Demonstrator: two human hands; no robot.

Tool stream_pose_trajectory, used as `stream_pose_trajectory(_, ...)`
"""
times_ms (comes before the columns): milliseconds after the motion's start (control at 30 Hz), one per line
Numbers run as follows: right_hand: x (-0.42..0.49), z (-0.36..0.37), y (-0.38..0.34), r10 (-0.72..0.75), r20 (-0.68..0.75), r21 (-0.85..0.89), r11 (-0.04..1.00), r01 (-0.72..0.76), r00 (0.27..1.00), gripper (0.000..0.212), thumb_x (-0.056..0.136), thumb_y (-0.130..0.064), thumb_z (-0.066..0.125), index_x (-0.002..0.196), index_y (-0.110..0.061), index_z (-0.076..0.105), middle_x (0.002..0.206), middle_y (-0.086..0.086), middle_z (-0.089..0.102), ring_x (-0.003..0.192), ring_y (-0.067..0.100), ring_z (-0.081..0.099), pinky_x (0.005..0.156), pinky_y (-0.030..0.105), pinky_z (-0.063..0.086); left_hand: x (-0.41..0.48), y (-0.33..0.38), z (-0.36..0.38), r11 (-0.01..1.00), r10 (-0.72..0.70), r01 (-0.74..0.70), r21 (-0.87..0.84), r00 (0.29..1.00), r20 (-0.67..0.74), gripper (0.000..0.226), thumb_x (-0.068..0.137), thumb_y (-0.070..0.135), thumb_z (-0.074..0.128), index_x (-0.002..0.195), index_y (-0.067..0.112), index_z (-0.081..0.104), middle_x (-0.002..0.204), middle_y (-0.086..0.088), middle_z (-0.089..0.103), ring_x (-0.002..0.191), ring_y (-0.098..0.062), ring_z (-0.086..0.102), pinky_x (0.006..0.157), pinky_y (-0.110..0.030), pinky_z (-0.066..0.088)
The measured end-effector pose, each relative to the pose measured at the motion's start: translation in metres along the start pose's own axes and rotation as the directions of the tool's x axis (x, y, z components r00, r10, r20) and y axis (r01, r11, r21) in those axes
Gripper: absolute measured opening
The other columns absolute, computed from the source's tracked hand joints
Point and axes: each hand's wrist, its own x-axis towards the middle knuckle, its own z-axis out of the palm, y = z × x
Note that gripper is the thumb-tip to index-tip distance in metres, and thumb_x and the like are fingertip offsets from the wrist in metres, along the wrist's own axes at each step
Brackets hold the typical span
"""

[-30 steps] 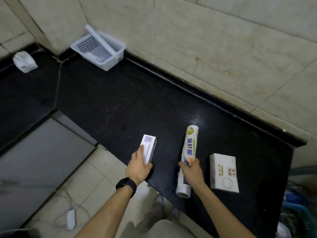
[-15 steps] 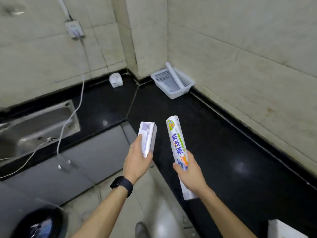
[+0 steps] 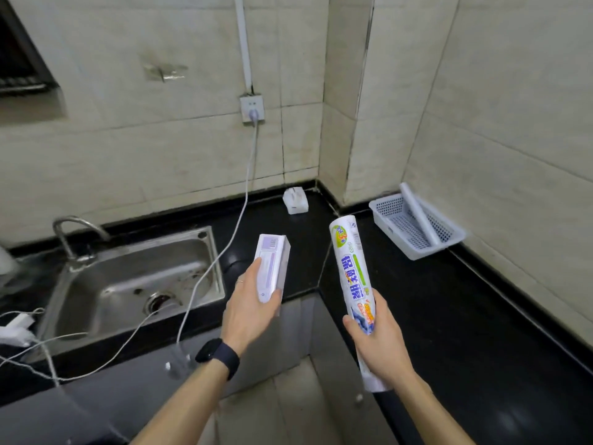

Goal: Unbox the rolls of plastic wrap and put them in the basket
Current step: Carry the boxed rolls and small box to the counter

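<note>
My left hand (image 3: 248,311) grips a long white and purple box (image 3: 272,263) by its near end, held above the counter's inner corner. My right hand (image 3: 377,340) holds a wrapped roll of plastic wrap (image 3: 351,277) with green and blue print, tilted upright. A white perforated basket (image 3: 385,213) sits against the wall at the far right of the black counter. One plain white roll (image 3: 418,213) leans in it, its upper end sticking out over the rim.
A steel sink (image 3: 134,281) with a tap (image 3: 69,232) lies to the left. A white cable (image 3: 239,213) runs from a wall socket (image 3: 252,109) down over the sink's edge. A small white object (image 3: 295,200) stands in the far corner. Black counter (image 3: 465,316) stretches along the right wall.
The view has swung left and up from the counter to the sink corner. Both hands lifted the box and the roll off the counter and carry them nearer the basket.
</note>
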Motion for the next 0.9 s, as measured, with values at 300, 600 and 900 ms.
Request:
stream_pose_trajectory(300, 0.085, 0.030, 0.028, 0.131, -0.061, -0.078, 0.988, -0.136, 0.990, 0.059, 0.079, -0.044, 0.073, 0.129, -0.052, 0.041, 0.111, -0.022, 0.062, 0.096, -0.003, 0.063, 0.073, 0.022, 0.054, 0.097, -0.020, 0.049, 0.998, -0.043, 0.047, -0.035, 0.995, 0.091, 0.074, 0.081, 0.050, 0.060, 0.144, 0.047, 0.020, 0.139, 0.001, 0.048, 0.116, -0.023, 0.056, 0.082, -0.033, 0.043)
stream_pose_trajectory(600, 0.207, 0.039, 0.093, 0.326, -0.042, -0.217, 0.920, -0.327, 0.945, 0.056, 0.084, -0.043, 0.069, 0.133, -0.034, 0.045, 0.117, -0.010, 0.062, 0.096, 0.008, 0.063, 0.074, 0.032, 0.053, 0.213, -0.008, 0.143, 0.990, -0.140, 0.128, 0.060, 0.949, 0.284, 0.075, 0.083, 0.047, 0.059, 0.149, 0.039, 0.022, 0.143, -0.003, 0.046, 0.121, -0.027, 0.054, 0.094, -0.039, 0.046)
stream_pose_trajectory(900, 0.300, 0.056, 0.139, 0.519, -0.073, -0.237, 0.821, -0.520, 0.852, 0.080, 0.085, -0.042, 0.071, 0.147, -0.018, 0.027, 0.120, 0.007, 0.061, 0.106, 0.023, 0.058, 0.078, 0.040, 0.056, 0.283, -0.010, 0.228, 0.963, -0.270, 0.248, 0.110, 0.844, 0.463, 0.076, 0.085, 0.040, 0.061, 0.150, 0.032, 0.023, 0.137, -0.006, 0.046, 0.117, -0.028, 0.055, 0.096, -0.037, 0.048)
